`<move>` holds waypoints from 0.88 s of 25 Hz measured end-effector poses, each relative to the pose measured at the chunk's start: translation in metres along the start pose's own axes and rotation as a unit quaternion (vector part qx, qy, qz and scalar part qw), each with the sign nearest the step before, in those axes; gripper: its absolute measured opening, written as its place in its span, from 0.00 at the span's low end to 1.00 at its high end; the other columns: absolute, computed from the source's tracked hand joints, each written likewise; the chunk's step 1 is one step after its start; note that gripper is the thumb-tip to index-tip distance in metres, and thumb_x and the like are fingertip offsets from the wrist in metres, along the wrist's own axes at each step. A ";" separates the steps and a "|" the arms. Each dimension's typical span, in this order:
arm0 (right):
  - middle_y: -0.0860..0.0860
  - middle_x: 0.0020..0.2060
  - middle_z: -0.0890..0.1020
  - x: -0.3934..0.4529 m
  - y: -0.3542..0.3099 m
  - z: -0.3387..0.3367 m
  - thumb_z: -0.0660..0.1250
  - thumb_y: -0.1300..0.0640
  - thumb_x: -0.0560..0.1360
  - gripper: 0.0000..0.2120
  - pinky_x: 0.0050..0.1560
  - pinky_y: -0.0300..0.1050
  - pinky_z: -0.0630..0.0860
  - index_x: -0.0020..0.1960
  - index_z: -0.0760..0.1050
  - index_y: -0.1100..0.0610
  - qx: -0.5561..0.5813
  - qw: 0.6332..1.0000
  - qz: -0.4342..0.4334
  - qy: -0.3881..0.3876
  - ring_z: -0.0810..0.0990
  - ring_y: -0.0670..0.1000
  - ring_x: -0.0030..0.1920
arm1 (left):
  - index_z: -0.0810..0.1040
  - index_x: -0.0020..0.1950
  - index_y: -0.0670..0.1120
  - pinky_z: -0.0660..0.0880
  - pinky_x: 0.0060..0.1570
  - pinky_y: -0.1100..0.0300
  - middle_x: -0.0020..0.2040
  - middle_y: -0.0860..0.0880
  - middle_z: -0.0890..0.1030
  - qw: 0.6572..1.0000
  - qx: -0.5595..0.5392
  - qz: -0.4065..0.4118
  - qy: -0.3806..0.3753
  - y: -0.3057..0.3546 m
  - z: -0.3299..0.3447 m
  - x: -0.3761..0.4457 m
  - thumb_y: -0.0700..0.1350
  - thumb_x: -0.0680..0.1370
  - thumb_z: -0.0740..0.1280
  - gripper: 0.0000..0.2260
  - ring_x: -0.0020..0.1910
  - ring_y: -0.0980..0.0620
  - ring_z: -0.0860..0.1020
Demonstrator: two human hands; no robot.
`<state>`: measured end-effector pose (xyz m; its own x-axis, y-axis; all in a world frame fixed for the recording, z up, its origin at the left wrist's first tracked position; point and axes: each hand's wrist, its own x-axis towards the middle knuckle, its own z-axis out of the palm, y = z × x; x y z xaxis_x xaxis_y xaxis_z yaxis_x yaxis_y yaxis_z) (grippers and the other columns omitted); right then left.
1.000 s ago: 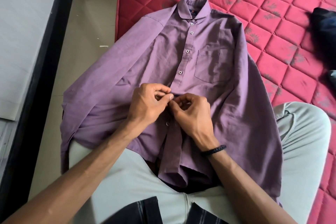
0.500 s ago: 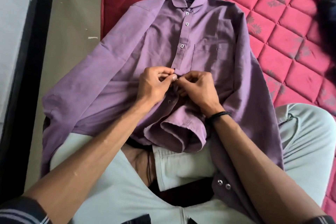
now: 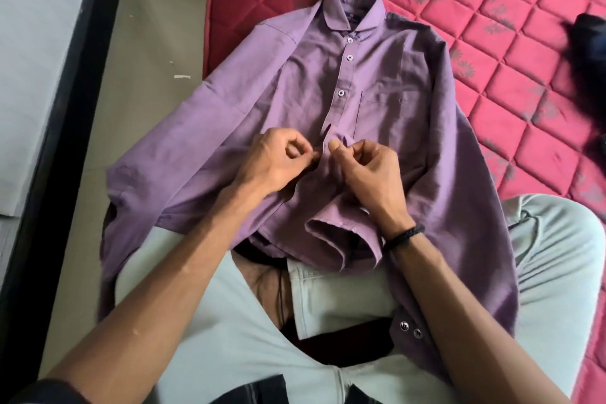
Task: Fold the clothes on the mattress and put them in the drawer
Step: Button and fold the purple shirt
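Both hands pinch the purple shirt (image 3: 262,102) placket, left hand (image 3: 278,161) and right hand (image 3: 364,170) now slightly apart; it lies across the mattress (image 3: 492,43) near edge, buttoning unfinished, so folding waits.

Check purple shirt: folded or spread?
Spread: purple button-up shirt lies face-up, sleeves out, on red quilted mattress; both hands pinch its placket.

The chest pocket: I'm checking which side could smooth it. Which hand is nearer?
Right. The right hand pinches the placket just below the chest pocket; the left hand sits across the placket, farther away.
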<state>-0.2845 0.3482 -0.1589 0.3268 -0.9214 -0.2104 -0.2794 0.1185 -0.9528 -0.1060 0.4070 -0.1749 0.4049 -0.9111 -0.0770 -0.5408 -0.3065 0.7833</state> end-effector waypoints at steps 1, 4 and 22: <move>0.50 0.26 0.76 -0.011 0.001 0.001 0.74 0.44 0.77 0.23 0.29 0.42 0.68 0.35 0.75 0.62 -0.013 1.000 -0.020 0.013 0.69 0.44 0.28 | 0.84 0.42 0.50 0.75 0.34 0.64 0.33 0.55 0.84 0.999 0.019 0.001 -0.040 -0.002 -0.005 -0.011 0.46 0.74 0.77 0.04 0.28 0.64 0.78; 0.47 0.25 0.75 -0.036 0.007 0.007 0.71 0.35 0.76 0.29 0.32 0.46 0.68 0.35 0.75 0.62 -0.040 0.999 -0.027 0.009 0.68 0.44 0.29 | 0.85 0.47 0.51 0.74 0.36 0.65 0.35 0.55 0.85 0.992 0.050 0.015 -0.118 0.001 -0.011 -0.041 0.46 0.74 0.78 0.05 0.31 0.64 0.80; 0.54 0.29 0.81 -0.036 0.019 -0.010 0.68 0.55 0.82 0.11 0.31 0.44 0.75 0.44 0.77 0.61 -0.005 0.991 0.119 -0.067 0.75 0.49 0.27 | 0.85 0.50 0.54 0.78 0.42 0.55 0.41 0.56 0.83 0.973 0.180 0.147 0.000 0.010 0.007 -0.048 0.50 0.76 0.73 0.04 0.41 0.51 0.82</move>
<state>-0.3104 0.3797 -0.1678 0.3681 -0.8102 -0.4562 -0.3715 0.3216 -0.8709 -0.1358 0.4462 -0.1679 0.1929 -0.9741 0.1178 -0.8563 -0.1085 0.5050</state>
